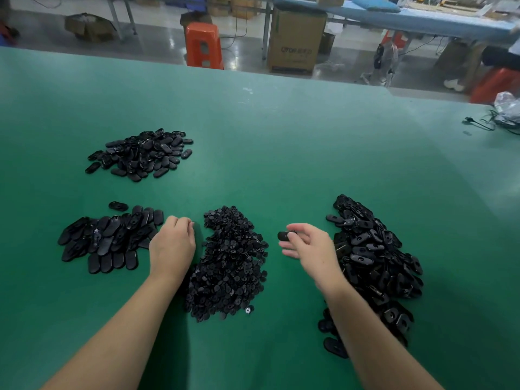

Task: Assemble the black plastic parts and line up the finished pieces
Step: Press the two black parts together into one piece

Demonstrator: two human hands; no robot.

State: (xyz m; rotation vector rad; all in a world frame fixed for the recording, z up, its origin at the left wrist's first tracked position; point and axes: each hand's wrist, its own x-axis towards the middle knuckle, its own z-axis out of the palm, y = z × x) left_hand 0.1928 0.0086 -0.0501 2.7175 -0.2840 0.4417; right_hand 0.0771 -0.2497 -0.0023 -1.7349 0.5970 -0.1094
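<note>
Step in hand: a fresh pair of parts appears to be gathered for one more assembly; no joining is seen yet.
Right hand (306,246): one black oval shell (283,235) is pinched between thumb and forefinger, held just above the green table (281,136), left of the right-hand heap; the other fingers are spread loosely beneath it.
Left hand (173,243): the fingers are curled downward at the left edge of the small-parts heap; whether a small piece is held under them cannot be told, since the fingertips are hidden.
Small-parts heap (230,263): a dense mound of little round black pieces is seen near centre, between the two hands.
Right-hand heap (374,257): loose oval shells with openings are piled to the right, running from mid-table toward the near edge beside the right forearm.
Lined-up pieces (109,240): overlapping rows of ovals, judged to be finished ones, are laid to the left, just beside the left hand, with one stray oval (118,205) just beyond them.
Far pile (143,154): a further mound of black ovals is seen at far left, well apart from the hands.
Next move calls for: a small piece is to be brought to the held shell, seated in its opening, and pressed home; both hands must meet over the bare table between the heaps.
After that: the finished piece is to be added at the end of the left rows without the overlapping ones being disturbed.
</note>
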